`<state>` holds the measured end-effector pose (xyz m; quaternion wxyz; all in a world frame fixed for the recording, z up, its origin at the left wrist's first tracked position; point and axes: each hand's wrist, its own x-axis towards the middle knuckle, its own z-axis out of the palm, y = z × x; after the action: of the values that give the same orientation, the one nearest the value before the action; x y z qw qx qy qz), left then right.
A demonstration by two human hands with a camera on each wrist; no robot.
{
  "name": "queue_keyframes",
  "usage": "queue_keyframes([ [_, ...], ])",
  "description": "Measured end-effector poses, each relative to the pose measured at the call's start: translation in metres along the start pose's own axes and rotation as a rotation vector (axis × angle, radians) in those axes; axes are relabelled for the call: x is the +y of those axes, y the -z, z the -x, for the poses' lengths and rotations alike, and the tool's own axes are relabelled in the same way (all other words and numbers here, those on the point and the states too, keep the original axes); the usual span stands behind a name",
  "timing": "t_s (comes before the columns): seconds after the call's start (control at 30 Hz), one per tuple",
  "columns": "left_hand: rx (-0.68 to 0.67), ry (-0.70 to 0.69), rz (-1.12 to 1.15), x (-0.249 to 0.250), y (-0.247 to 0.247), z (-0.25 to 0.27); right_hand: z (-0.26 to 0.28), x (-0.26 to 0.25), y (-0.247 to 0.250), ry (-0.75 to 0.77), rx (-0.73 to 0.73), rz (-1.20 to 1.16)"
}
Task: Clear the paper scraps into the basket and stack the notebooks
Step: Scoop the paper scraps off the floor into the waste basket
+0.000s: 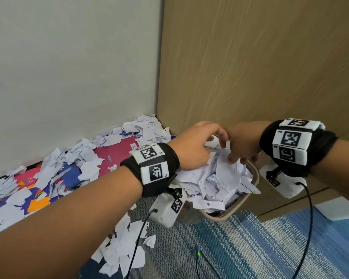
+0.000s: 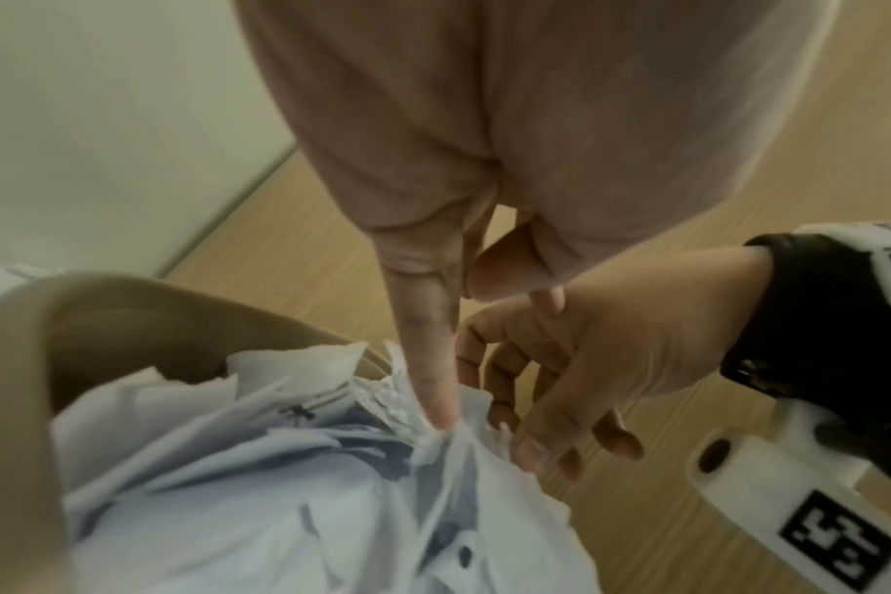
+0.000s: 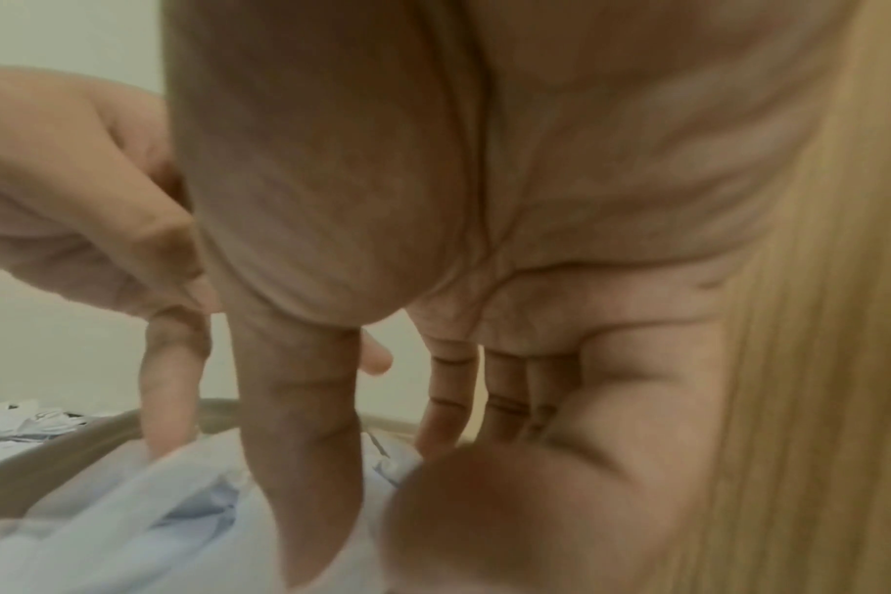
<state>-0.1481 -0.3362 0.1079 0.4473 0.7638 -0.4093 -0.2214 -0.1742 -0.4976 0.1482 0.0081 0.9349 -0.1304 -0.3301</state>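
Observation:
A beige basket (image 1: 242, 205) stands on the floor, heaped with white paper scraps (image 1: 216, 178). Both hands hover over the heap, close together. My left hand (image 1: 212, 141) has its fingers stretched down, one fingertip (image 2: 433, 406) touching the top scraps (image 2: 280, 482). My right hand (image 1: 238, 156) also reaches down with relaxed fingers (image 3: 448, 406) resting on the paper; nothing is clearly pinched. To the left, a pink notebook (image 1: 117, 154) and other coloured notebooks (image 1: 36, 202) lie half buried under more scraps (image 1: 145, 129).
A wooden cabinet panel (image 1: 250, 67) rises right behind the basket, with a white wall (image 1: 69, 67) to its left. Loose scraps (image 1: 125, 250) lie on the blue-grey carpet (image 1: 250, 248) in front. Thin cables (image 1: 308, 218) hang from both wrists.

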Motion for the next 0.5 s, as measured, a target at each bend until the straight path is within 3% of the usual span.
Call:
queue_keyframes([
  [0.13,0.19,-0.079,-0.12,-0.006,0.009,-0.004,-0.003,0.004,-0.002,0.021,-0.005,0.068],
  [0.2,0.2,-0.085,-0.245,-0.007,0.018,-0.004,-0.002,0.002,0.001,0.025,0.01,0.138],
  [0.27,0.048,-0.044,-0.394,-0.01,0.026,0.001,-0.001,0.001,0.002,0.029,0.029,0.155],
  [0.37,-0.294,0.078,-0.586,-0.022,0.02,0.01,-0.002,-0.001,-0.007,0.034,-0.049,0.034],
  [0.43,-0.386,0.08,-0.705,-0.029,0.008,0.014,-0.002,-0.005,-0.019,0.042,-0.121,0.002],
  [0.5,-0.388,0.071,-0.808,-0.032,-0.003,0.014,-0.003,-0.01,-0.029,0.066,-0.144,0.057],
])
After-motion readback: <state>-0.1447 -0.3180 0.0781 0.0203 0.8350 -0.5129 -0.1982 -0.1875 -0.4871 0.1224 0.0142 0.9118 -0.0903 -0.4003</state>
